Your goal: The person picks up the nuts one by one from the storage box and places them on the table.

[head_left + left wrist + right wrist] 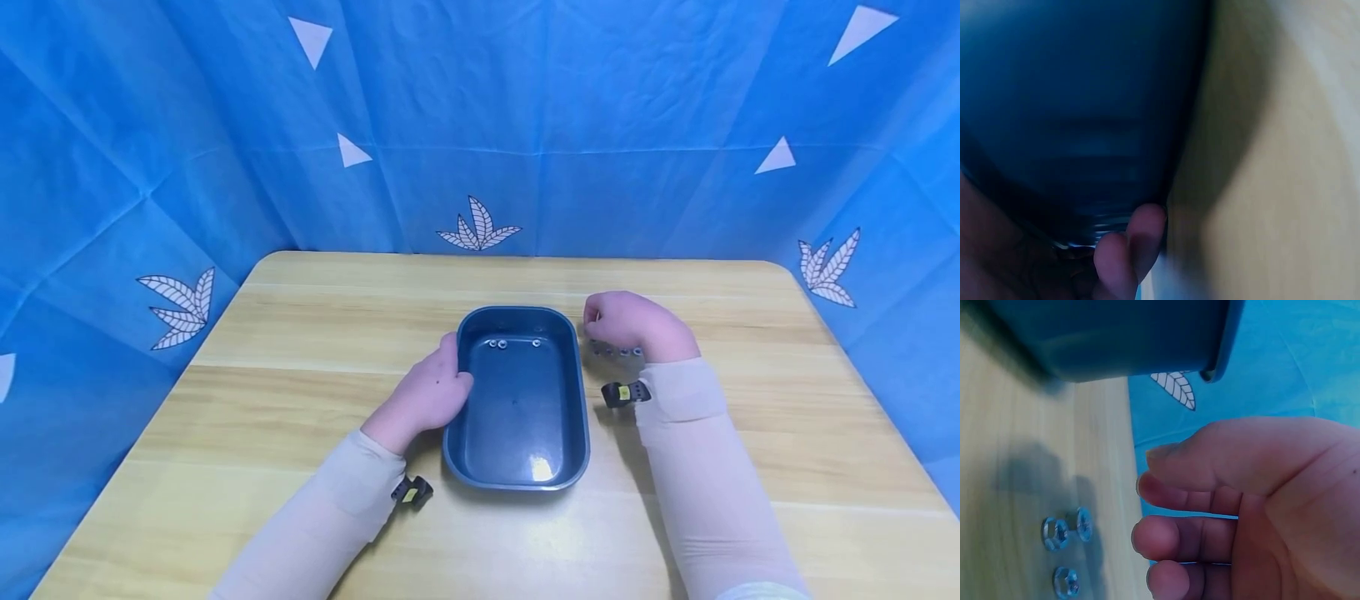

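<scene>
A dark blue rectangular plastic bin (517, 417) sits on the table, with a few small metal nuts (502, 343) near its far end. My left hand (427, 387) grips the bin's left side, thumb over the rim and fingers along the outer wall; two fingertips (1145, 225) show against that wall in the left wrist view. Right of the bin, my right hand (633, 321) hovers with curled fingers over several loose flange nuts (1055, 534). In the right wrist view its thumb lies close over the index fingertip, and I cannot tell whether a nut is between them.
The light wooden table (300, 433) ends at a blue cloth backdrop (540, 108) with white leaf and triangle prints. Small black wrist cameras (626, 393) stick out from both sleeves, the right one close to the bin's right wall.
</scene>
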Demonstrator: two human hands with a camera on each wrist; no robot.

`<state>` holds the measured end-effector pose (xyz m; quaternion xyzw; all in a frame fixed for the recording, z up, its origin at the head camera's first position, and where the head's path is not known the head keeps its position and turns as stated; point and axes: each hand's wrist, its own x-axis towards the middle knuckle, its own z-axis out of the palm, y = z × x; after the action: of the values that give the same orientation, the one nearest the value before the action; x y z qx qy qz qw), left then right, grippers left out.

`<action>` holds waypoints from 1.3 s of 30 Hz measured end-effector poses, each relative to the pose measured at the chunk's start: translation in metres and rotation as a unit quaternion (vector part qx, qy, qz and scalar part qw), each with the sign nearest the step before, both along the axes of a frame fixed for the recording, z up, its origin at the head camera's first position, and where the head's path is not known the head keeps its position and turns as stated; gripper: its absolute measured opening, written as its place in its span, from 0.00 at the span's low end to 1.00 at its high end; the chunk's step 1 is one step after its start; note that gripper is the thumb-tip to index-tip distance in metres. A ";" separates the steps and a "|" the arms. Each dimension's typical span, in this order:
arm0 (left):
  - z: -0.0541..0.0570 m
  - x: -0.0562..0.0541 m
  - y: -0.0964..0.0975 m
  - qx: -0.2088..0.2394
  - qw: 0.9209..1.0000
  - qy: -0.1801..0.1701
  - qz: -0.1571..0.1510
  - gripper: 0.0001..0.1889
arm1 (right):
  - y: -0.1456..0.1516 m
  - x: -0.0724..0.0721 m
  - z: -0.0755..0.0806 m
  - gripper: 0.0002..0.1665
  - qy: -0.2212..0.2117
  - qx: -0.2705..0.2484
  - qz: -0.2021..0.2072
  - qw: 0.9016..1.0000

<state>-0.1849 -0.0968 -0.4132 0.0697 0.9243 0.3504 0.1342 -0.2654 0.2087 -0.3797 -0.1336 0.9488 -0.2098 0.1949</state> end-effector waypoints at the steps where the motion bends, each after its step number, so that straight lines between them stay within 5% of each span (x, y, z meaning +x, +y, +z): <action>1: 0.000 0.000 0.000 -0.002 1.000 -0.001 0.000 0.36 | -0.001 0.001 0.001 0.08 0.005 0.002 0.001 1.000; 39: 0.000 -0.002 -0.001 -0.018 1.000 0.007 -0.009 0.35 | -0.015 0.023 0.039 0.08 0.081 0.023 0.021 0.996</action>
<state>-0.1864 -0.0975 -0.4136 0.0778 0.9307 0.3323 0.1318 -0.2427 0.1935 -0.3404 -0.1660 0.9629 -0.1726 0.1243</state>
